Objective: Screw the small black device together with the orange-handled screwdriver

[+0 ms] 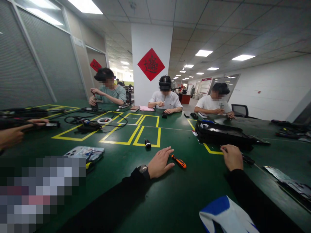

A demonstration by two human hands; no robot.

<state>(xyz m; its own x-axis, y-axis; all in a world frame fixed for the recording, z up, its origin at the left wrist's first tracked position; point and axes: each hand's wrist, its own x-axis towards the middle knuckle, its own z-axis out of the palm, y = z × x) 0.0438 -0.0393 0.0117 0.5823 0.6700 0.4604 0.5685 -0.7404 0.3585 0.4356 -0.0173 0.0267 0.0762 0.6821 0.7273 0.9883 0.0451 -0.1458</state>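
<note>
My left hand (159, 163) lies on the green table with its fingers stretched out and holds nothing. Just right of its fingertips is an orange and black screwdriver (179, 161), its shaft partly hidden by the hand. Further to the right, my right hand (232, 158) is closed, thumb and fingertips together beside a yellow tape corner (213, 152). Whatever it pinches is too small to make out. Beyond that hand sits a long black open housing (223, 132). A short black cylinder with a light band (147, 144) rests ahead of my left hand.
A blue and white cloth (225, 213) lies near me between my forearms. At the left are a light-blue case (85, 152), cables (73, 119) and a co-worker's hand (14, 133). Three people sit across the table. A flat panel (289, 181) lies at the right.
</note>
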